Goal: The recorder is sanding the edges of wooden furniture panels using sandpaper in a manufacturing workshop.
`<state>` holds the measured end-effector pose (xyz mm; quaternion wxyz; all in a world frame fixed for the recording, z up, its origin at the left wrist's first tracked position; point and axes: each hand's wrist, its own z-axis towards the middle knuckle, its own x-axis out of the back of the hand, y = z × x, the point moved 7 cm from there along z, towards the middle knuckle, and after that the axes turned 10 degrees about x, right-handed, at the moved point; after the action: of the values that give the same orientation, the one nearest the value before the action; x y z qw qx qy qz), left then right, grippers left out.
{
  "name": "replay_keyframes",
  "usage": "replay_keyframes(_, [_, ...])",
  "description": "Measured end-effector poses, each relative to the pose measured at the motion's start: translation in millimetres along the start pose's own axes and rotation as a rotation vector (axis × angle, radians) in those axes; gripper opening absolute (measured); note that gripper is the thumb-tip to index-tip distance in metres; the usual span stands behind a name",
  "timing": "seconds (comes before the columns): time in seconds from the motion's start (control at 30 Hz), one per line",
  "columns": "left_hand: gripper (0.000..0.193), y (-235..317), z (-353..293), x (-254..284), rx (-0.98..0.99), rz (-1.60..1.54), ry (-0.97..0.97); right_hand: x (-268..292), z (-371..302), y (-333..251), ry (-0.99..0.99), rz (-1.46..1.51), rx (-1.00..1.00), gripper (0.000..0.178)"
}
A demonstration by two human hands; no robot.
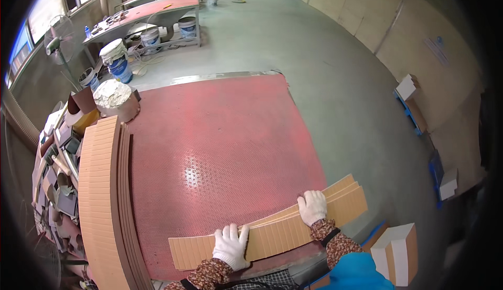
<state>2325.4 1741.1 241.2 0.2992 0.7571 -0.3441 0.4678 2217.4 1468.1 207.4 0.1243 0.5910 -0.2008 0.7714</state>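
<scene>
Long tan strips (283,237) with crosswise grooves lie slantwise over the near edge of a red table. They overlap, with their far edges fanned slightly apart toward the right end. My left hand (231,246), in a white knit glove, lies across the left part of the strips, fingers spread and the tips at the far edge. Farther right, my right hand (313,207), gloved alike, is closed over the far edge of the strips. Its fingertips are partly hidden. Both forearms wear brown patterned sleeves.
The red textured tabletop (220,133) stretches ahead. Along its left side stands a stack of similar grooved boards (99,195), beside piled scraps (65,195). A whitish drum-shaped block (116,99) sits at the far left corner. White cartons (396,253) stand at the near right.
</scene>
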Motion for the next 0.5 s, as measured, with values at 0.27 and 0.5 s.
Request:
replay_keyframes(0.27, [0.126,-13.0,7.4,-3.6,0.102,0.181,-0.185,-16.3,20.7,-15.9,-0.296,-0.008,-0.072,0.033])
replay_keyframes(0.5, [0.133,-48.7,3.8,-21.1,-0.019,0.240,-0.010,-50.1,-5.8,-38.6,-0.267,0.062,-0.131,0.039])
